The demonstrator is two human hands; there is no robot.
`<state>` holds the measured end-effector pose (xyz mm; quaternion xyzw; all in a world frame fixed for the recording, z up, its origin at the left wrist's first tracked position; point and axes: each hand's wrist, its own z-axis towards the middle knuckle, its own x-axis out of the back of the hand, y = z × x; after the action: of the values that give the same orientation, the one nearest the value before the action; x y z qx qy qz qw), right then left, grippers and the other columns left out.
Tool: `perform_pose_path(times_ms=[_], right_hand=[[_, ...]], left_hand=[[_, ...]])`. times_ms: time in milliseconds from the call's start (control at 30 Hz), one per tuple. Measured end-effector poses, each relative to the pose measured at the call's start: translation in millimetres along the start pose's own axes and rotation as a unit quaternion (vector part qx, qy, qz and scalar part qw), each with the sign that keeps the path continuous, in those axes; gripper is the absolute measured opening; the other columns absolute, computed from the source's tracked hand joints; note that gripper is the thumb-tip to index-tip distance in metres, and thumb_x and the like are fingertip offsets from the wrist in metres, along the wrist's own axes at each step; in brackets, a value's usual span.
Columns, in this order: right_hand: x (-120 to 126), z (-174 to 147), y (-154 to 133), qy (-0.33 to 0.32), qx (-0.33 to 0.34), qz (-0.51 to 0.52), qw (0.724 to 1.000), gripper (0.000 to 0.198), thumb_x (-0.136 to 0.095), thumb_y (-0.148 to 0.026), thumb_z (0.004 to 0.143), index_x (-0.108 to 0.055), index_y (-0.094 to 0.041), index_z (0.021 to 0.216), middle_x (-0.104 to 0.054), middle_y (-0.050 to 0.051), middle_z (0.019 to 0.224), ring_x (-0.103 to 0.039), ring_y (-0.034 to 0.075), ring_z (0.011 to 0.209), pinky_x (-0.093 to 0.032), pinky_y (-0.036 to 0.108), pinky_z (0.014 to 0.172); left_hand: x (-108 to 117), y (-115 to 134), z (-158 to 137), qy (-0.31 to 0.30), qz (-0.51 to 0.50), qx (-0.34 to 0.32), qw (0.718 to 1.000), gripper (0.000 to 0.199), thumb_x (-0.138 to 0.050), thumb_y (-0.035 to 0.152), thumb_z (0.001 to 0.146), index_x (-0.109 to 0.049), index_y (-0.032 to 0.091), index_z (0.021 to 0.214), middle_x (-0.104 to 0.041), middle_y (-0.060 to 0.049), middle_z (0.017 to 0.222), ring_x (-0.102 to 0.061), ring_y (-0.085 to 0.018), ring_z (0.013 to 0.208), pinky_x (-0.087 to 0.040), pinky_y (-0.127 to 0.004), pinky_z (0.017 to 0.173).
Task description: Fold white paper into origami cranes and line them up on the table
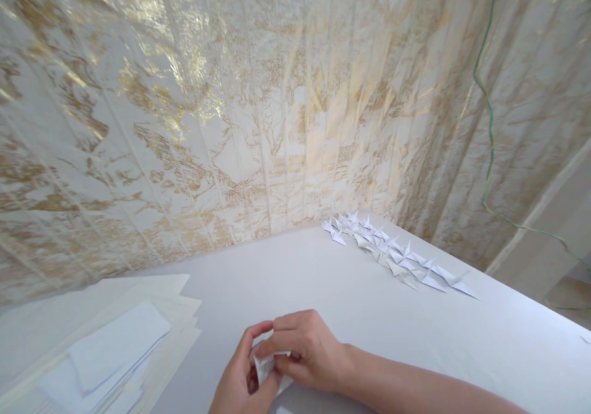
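Biggest thing in view is the gold-and-white curtain (277, 106) hanging behind and wrapping round the right side, w/ a thin green cord (488, 131) dangling down it on the right. Under that you've got the white table (462, 346), mostly bare in the middle. Front left corner there's a messy stack of paper sheets (106, 346), cream ones underneath and white ones on top, well apart from your hands. Far right, near the curtain, a row of folded paper pieces (397, 254) runs diagonally along the table edge, nothing between them and you.

Bottom centre: your left hand (242, 377) and right hand (309, 349) are both pinched shut on a small white folded paper (268, 365), fingertips touching, right at the near edge. Most of it's hidden by your fingers, so can't tell the fold shape tbh.
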<state>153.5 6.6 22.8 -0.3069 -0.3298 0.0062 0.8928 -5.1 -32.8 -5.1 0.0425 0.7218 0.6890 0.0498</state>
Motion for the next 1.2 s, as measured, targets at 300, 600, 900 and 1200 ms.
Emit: perform_pose_path(times_ms=[300,600,900,1200], right_hand=[[-3.8,3.0,4.5,0.031,-0.151,0.132,0.979,0.036,-0.046,-0.005,0.07,-0.077,-0.019,0.084,-0.059,-0.001,0.069,-0.05,0.011,0.06,-0.038,0.019,0.06],[-4.1,1.8,2.8,0.022,-0.161,0.16,0.974,0.041,-0.048,-0.002,0.069,-0.079,-0.018,0.092,-0.068,0.001,0.077,-0.054,0.01,0.063,-0.041,0.019,0.063],[0.0,5.0,4.3,0.011,-0.161,0.191,0.968,0.038,-0.051,-0.005,0.071,-0.079,-0.019,0.093,-0.057,0.0,0.075,-0.052,0.01,0.066,-0.041,0.019,0.062],[-3.1,5.8,7.5,0.022,-0.282,0.396,0.874,0.042,-0.072,-0.053,0.075,-0.071,-0.012,0.073,-0.052,0.0,0.08,-0.053,0.007,0.059,-0.047,0.021,0.055]], left_hand=[[4.2,6.0,-0.3,-0.002,-0.022,0.021,1.0,0.063,-0.071,0.053,0.074,-0.051,0.02,0.124,-0.068,0.0,0.071,-0.067,-0.021,0.073,-0.051,-0.028,0.067],[-1.0,5.2,-2.7,0.015,0.028,-0.038,0.999,0.06,-0.068,0.055,0.075,-0.051,0.019,0.121,-0.068,-0.01,0.114,-0.064,-0.025,0.105,-0.045,-0.03,0.094],[-2.8,21.8,-7.8,0.019,0.011,0.054,0.998,0.075,-0.058,0.073,0.075,-0.045,0.022,0.13,-0.065,-0.009,0.119,-0.063,-0.024,0.098,-0.051,-0.025,0.066],[1.7,18.3,-5.7,0.035,0.007,0.006,0.999,0.066,-0.066,0.062,0.075,-0.051,0.021,0.125,-0.064,-0.011,0.121,-0.064,-0.025,0.096,-0.052,-0.026,0.069]])
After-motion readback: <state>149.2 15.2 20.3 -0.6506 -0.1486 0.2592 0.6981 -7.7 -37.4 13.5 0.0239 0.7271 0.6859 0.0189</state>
